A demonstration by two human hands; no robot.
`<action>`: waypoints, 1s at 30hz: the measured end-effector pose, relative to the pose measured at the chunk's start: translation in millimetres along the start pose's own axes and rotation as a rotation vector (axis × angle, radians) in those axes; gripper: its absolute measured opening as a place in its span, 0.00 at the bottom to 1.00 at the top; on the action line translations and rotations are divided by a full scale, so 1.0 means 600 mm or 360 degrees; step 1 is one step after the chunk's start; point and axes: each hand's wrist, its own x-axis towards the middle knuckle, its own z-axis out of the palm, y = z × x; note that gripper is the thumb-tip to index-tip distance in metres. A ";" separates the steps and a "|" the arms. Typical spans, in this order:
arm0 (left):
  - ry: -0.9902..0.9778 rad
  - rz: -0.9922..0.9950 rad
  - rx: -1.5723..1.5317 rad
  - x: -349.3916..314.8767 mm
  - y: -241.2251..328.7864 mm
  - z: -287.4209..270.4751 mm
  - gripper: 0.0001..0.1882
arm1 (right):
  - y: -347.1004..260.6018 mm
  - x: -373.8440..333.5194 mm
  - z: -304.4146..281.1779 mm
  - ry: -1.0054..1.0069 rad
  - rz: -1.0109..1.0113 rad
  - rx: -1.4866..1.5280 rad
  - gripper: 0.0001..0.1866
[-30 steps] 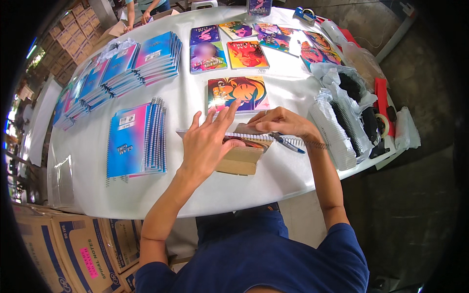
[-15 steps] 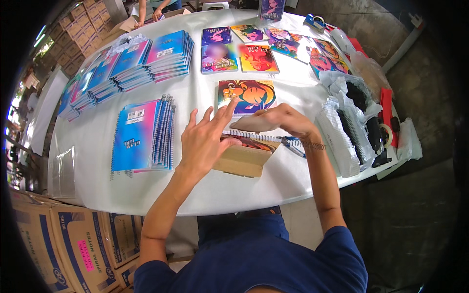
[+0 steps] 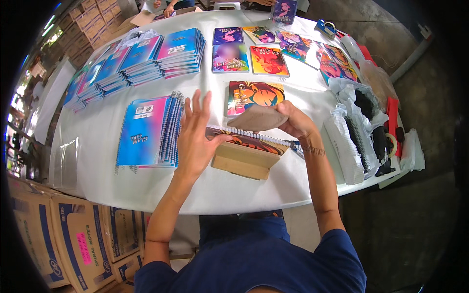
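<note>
My left hand [image 3: 194, 141] has its fingers spread upward, with the thumb against the left end of an upright notebook [image 3: 243, 140]. A dark coil binding [image 3: 254, 134] runs along that notebook's top edge, and a brown cardboard block [image 3: 241, 163] sits on its near side. Just above the binding, my right hand [image 3: 296, 121] grips the right end of a flat, grey-beige piece [image 3: 259, 118]; its exact kind is unclear. Loose coil loops [image 3: 313, 150] lie at my right wrist. Beyond the hands rests a notebook with an orange and dark illustrated cover [image 3: 251, 94].
Blue-pink spiral notebooks stand in a near stack [image 3: 141, 129] and several far stacks [image 3: 178, 46] at left. Illustrated covers [image 3: 269, 61] lie at the back. Wrapped coils [image 3: 349, 141] and a tape dispenser [image 3: 326, 28] are at right. Cartons [image 3: 83, 239] flank the table [image 3: 112, 190]; another person's hand [image 3: 169, 10] shows at the far edge.
My left hand has drawn back leftward from the binding, its fingers more upright. The right hand has shifted slightly right with the flat piece, which shows more. The whole view has shifted a little.
</note>
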 end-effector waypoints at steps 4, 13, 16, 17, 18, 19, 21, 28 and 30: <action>0.0095 -0.0373 -0.0729 -0.018 -0.025 0.017 0.61 | 0.003 0.032 0.011 -0.0102 -0.0087 -0.1209 0.25; 0.0082 -0.0708 -0.1517 -0.031 -0.063 0.036 0.57 | -0.006 0.029 0.013 -0.0167 0.0025 -0.0029 0.27; 0.0097 -0.0719 -0.1542 -0.036 -0.065 0.035 0.56 | -0.007 0.045 0.028 -0.0158 0.0054 -0.1296 0.29; 0.0113 -0.0705 -0.1557 -0.035 -0.069 0.039 0.55 | -0.008 0.052 0.025 -0.0134 0.0028 -0.1159 0.27; 0.0130 -0.0691 -0.1572 -0.034 -0.072 0.040 0.55 | -0.007 0.047 0.025 -0.0100 0.0028 -0.0800 0.26; 0.0136 -0.0690 -0.1557 -0.034 -0.074 0.041 0.55 | -0.006 0.037 0.028 -0.0066 0.0027 -0.0440 0.25; 0.0151 -0.0699 -0.1508 -0.036 -0.066 0.037 0.54 | 0.006 0.046 0.019 -0.0241 -0.0212 -0.0776 0.23; 0.0087 -0.0730 -0.1569 -0.032 -0.065 0.035 0.53 | -0.001 0.064 0.054 -0.0165 -0.0080 -0.1174 0.26; 0.0028 -0.0723 -0.1561 -0.030 -0.071 0.033 0.53 | -0.007 0.063 0.052 -0.0078 0.0157 -0.1369 0.29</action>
